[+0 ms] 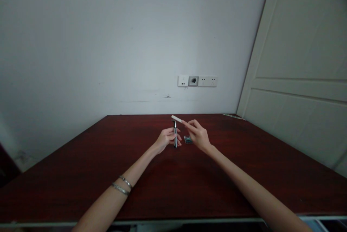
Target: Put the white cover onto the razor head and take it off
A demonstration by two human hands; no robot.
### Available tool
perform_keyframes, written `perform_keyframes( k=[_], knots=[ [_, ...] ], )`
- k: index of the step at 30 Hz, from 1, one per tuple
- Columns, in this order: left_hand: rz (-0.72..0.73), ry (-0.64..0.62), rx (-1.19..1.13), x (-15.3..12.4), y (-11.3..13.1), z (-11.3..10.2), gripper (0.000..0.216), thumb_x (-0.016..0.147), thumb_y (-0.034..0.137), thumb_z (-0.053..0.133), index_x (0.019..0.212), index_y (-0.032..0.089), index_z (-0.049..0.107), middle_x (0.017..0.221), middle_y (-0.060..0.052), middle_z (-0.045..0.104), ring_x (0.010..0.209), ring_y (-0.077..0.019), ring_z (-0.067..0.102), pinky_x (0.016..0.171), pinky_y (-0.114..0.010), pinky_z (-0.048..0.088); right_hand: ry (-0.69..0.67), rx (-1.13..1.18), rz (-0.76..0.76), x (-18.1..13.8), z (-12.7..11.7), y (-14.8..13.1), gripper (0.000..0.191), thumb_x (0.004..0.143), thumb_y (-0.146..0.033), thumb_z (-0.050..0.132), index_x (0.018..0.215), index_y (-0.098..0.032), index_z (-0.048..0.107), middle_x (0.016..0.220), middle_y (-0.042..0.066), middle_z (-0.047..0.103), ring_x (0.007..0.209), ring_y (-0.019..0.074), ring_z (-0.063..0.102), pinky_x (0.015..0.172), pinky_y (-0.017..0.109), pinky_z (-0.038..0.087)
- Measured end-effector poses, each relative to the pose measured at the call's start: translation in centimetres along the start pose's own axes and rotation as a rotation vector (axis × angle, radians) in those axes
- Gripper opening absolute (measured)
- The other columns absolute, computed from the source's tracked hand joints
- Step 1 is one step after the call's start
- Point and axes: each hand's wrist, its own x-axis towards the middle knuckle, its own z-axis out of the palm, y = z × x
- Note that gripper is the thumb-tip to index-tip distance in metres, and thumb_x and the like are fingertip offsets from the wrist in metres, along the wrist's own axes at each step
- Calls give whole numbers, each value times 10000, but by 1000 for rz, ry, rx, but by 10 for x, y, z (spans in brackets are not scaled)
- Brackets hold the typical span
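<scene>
My left hand is closed around a slim grey-and-black handle of a razor-like tool. The tool stands upright, its shiny bent head at the top. Between the fingers of my right hand is a thin white stick, slanting up to the left. The stick's far end is just above the tool's head; whether they touch I cannot tell. Behind my right hand, a small flat pack with dark and teal stripes lies on the table, partly covered by the fingers.
A dark red wooden table spreads out beneath both arms. Its back edge meets a pale wall with sockets and switches. On the right stands a white panelled door. A thin pale strip lies at the table's back right corner.
</scene>
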Motion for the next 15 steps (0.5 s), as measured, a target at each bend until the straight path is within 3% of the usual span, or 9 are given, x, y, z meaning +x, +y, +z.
perform_keyframes(
  k=[4,8,12,15],
  knots=[
    [9,31,12,0,0,-1,338,709,305,630,958,113,507,752,-61,632,589,-189,644,573,-323,499,-88,-15,-79,-1,0,-1,452,866,-140,441,1273,-331,490,945,33,562,721,89,545,584,161,430],
    [28,56,44,0,1,-2,326,721,309,618,959,117,504,755,-60,633,588,-183,643,566,-313,498,30,-24,25,-2,0,1,447,882,-153,415,1297,-310,468,918,39,556,712,89,543,590,161,437],
    [34,89,70,0,0,-2,320,719,314,618,947,120,504,750,-60,635,578,-173,639,571,-314,504,-24,-14,-48,-1,-2,4,468,863,-136,436,1289,-327,475,924,36,563,707,89,542,591,161,441],
    [45,96,92,0,-1,-2,326,722,324,620,953,124,507,754,-61,639,573,-166,636,555,-295,500,8,-29,-15,0,-3,5,459,863,-128,421,1279,-309,492,908,40,560,710,96,541,584,165,438]
  ],
)
